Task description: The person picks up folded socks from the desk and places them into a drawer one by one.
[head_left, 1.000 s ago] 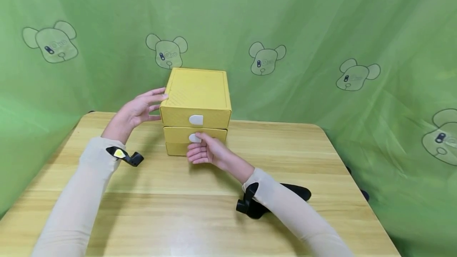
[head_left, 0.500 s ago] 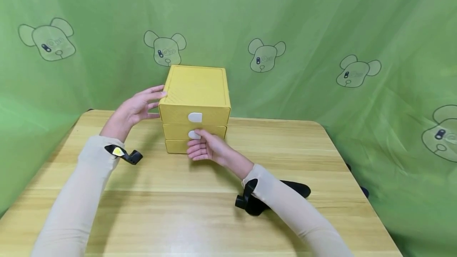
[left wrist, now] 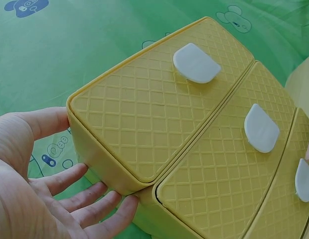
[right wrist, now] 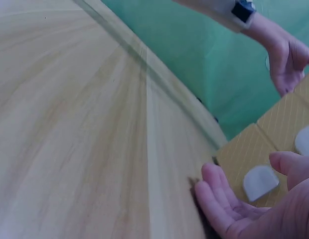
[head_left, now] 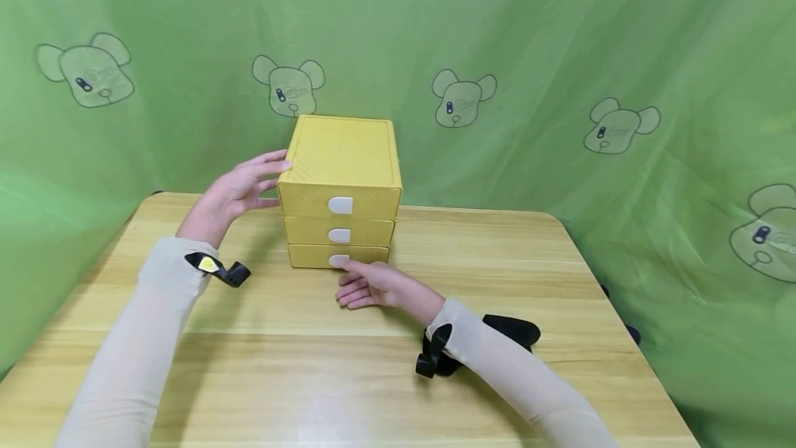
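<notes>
A yellow box of three stacked drawers [head_left: 343,151] stands at the back of the wooden table, its grid-patterned fronts facing me. Each front bears a white tab handle, the top handle [left wrist: 197,63] and middle handle [left wrist: 261,128] among them. My left hand [head_left: 239,192] rests on the box's left side with fingers spread, thumb at the upper edge. At the bottom drawer, my right hand [head_left: 379,287] has its thumb by the bottom handle [right wrist: 260,182]; its other fingers extend loosely below and in front, holding nothing. All three drawer fronts sit flush.
On the wooden table [head_left: 298,379], a black object [head_left: 516,329] lies partly under my right forearm. A green curtain [head_left: 528,33] printed with bear heads hangs behind the table and round its sides. Both wrists wear black camera mounts.
My right hand has moved down from the middle drawer's handle to the bottom one. The dark gap above the middle drawer has closed up. My left hand keeps its place on the box.
</notes>
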A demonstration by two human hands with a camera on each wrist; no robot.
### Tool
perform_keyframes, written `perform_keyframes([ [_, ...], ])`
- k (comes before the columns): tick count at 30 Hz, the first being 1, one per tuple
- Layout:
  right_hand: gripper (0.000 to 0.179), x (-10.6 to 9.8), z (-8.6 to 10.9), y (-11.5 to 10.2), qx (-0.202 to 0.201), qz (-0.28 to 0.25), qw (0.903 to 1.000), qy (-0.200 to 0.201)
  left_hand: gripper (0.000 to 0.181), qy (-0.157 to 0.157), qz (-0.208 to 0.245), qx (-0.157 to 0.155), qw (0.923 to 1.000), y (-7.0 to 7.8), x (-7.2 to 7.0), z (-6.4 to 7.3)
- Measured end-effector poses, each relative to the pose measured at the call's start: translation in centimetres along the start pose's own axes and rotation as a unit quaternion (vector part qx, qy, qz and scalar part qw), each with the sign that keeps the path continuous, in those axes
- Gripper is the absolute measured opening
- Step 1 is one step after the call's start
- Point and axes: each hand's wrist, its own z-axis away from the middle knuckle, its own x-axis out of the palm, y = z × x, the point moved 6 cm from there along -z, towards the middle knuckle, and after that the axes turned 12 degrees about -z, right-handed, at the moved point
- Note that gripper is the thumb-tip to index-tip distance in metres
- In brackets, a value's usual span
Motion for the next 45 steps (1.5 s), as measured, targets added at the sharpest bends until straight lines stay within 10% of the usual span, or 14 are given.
perform_keyframes([
  [19,0.055,0.9,-1.8,-0.1,-0.016,-0.151,0.9883,0.007,0.077,0.006,0.004,0.004,1.0000,-0.1,-0.1,-0.2],
  [45,0.058,1.0,0.9,1.7,0.020,0.015,0.9962,-0.083,0.075,0.006,-0.004,0.005,1.0000,0.0,0.0,-0.1],
])
